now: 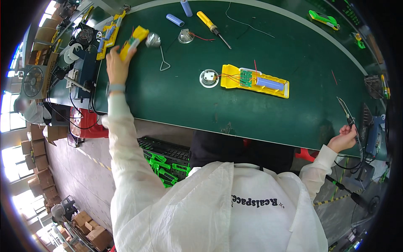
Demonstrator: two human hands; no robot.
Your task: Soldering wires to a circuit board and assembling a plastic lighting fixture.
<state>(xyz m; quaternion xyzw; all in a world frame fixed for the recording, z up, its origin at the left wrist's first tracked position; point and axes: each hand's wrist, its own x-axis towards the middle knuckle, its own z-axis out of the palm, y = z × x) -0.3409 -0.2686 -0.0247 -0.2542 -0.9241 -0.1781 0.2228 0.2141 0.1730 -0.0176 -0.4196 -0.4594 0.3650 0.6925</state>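
Observation:
At the far left of the green table, my left hand [117, 67] is closed around a yellow plastic housing [140, 33] that carries a small green circuit board. A silver reflector cup [153, 40] lies right beside that housing. My right hand [343, 139], at the table's right edge, grips a soldering iron [349, 119], its tip pointing away from me. In the middle lies another open yellow housing [226, 77] with a green board [246, 78] and a purple battery cell [270, 84]. Thin wires join it to a round reflector [209, 78].
A yellow screwdriver [206, 21], a loose purple cell [175, 19], a second reflector [185, 36] and a bent metal stand [164, 63] lie toward the back. Another yellow housing [110, 38] is at far left. A blue soldering station [374, 136] stands at right; a green-and-black device [323, 19] sits back right.

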